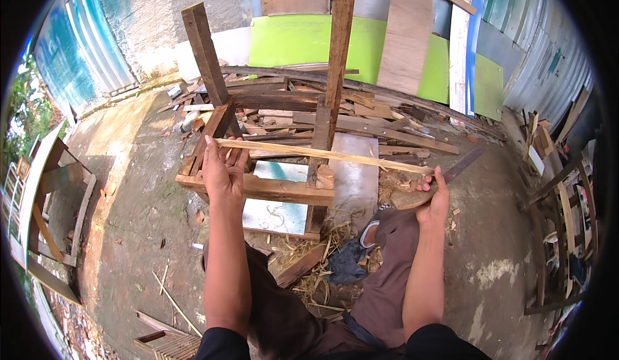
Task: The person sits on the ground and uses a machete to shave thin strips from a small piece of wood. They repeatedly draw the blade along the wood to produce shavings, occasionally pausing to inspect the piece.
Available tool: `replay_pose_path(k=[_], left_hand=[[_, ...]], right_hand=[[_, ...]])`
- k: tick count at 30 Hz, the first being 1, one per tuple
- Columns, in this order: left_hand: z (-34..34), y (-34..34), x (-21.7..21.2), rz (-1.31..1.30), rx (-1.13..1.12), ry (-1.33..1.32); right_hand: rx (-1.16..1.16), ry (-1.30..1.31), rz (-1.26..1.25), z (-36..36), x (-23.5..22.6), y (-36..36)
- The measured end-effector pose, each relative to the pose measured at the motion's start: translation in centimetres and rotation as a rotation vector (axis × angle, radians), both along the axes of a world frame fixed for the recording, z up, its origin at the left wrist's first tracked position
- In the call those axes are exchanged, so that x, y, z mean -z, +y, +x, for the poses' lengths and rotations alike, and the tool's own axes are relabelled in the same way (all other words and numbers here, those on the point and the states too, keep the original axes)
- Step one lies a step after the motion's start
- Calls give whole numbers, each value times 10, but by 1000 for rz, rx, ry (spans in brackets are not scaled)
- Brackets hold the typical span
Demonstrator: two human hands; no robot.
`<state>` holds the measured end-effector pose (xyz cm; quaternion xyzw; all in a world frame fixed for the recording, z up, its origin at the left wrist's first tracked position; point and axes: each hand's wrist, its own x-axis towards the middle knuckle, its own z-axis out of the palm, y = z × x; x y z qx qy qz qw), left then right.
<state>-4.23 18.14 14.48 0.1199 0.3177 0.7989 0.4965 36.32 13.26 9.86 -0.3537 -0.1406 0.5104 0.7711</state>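
My left hand (222, 170) grips the near end of a long thin pale wooden strip (335, 156), which runs rightward across an upturned wooden frame (271, 189) with two dark legs pointing up. My right hand (433, 200) holds the wooden handle of a large dark blade (459, 166), a machete-like knife, resting over my right knee just below the strip's far end. Wood shavings lie on the ground by my knees.
A heap of scrap planks (361, 118) lies behind the frame, with green and plain boards (303, 41) leaning on a corrugated wall. A metal sheet (351, 173) lies under the frame. Wooden frames stand at far left (45, 212) and far right (554, 231).
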Motion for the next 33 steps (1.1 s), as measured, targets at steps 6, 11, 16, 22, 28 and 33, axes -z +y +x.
replay_pose_path(k=[6,11,16,22,28,33], left_hand=[[27,3,6,170,122,-53],[36,4,6,509,330,-211],[40,1,3,459,313,-210],[38,3,3,441,305,-118],[34,-3,-9,169,131,139],[21,1,-1,104,24,235]], right_hand=[[58,132,39,18,2,-6],[70,116,76,20,-1,-14],[99,77,147,13,-6,-17],[117,46,166,15,-2,-14],[174,-32,148,12,-1,-12],[229,-82,157,13,-1,-12]])
